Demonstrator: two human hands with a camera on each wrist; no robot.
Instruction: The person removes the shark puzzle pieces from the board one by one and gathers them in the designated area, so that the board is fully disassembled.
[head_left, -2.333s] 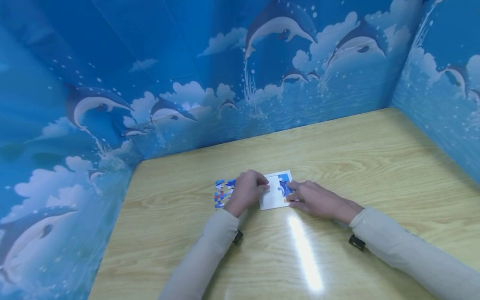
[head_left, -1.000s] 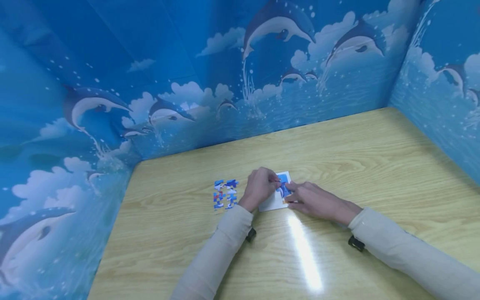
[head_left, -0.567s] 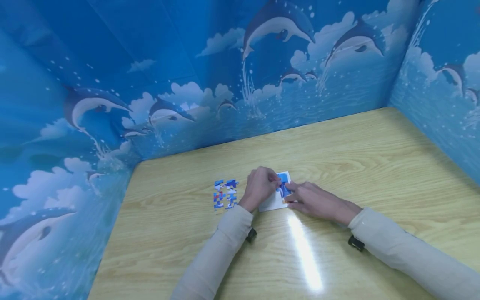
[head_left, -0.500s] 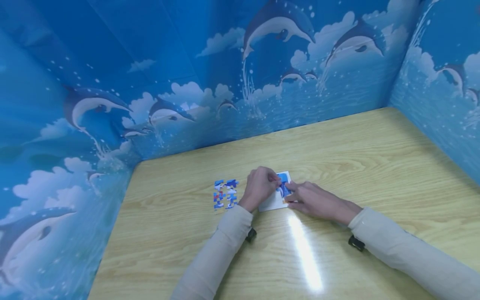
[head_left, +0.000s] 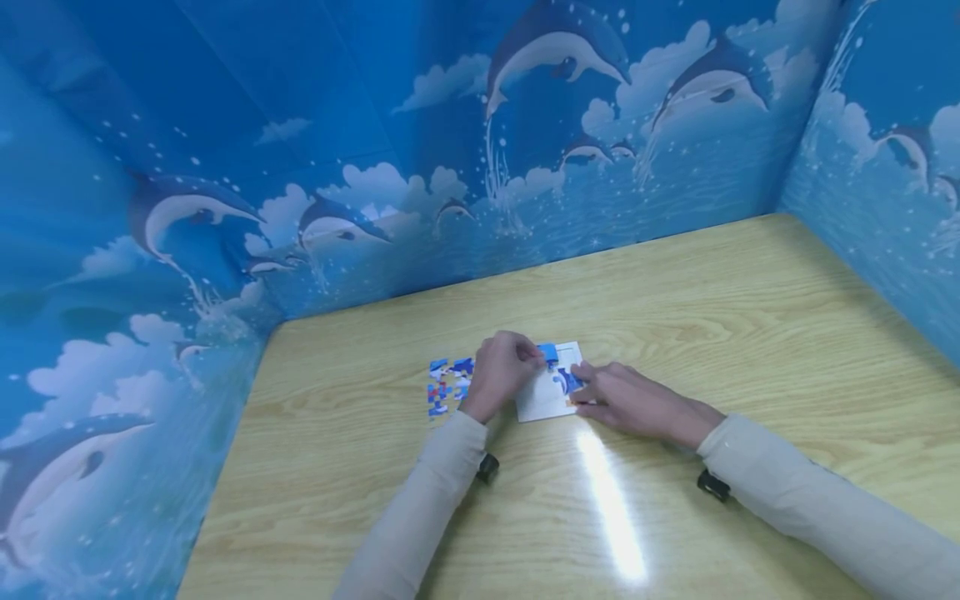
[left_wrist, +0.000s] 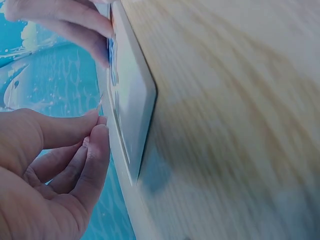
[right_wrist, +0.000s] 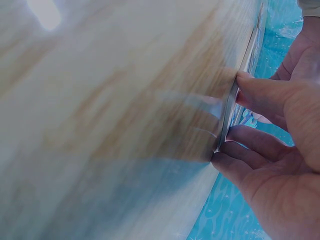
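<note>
The left hand (head_left: 501, 373) has its fingertips drawn together in a pinch grip on a small blue cardboard jigsaw piece (head_left: 548, 352), holding it at the far left corner of the white rectangular puzzle tray (head_left: 542, 401). In the left wrist view the thumb and forefinger (left_wrist: 97, 145) meet just beside the tray's edge (left_wrist: 131, 115), though the piece itself is hard to make out there. The right hand (head_left: 622, 397) lies low on the light wooden table (head_left: 750, 317), its fingers extended and only slightly bent, touching the tray's right edge and steadying it; the right wrist view shows a fingertip (right_wrist: 250, 82) pressed against the thin rim (right_wrist: 231, 105), with nothing enclosed in that hand.

The tray lies flat near the middle of the table, with a few blue and white pieces already seated in its right half, near the right hand's fingertips. A loose cluster of blue, white and red jigsaw pieces (head_left: 447, 386) lies on the table just left of the left hand.

The piece is probably very light, thin and fairly stiff, easily bent at its tabs, so a fingertip pinch across its flat faces suits it best. The tray looks light enough to slide on the smooth table, so bracing it at the rim seems sensible.
</note>
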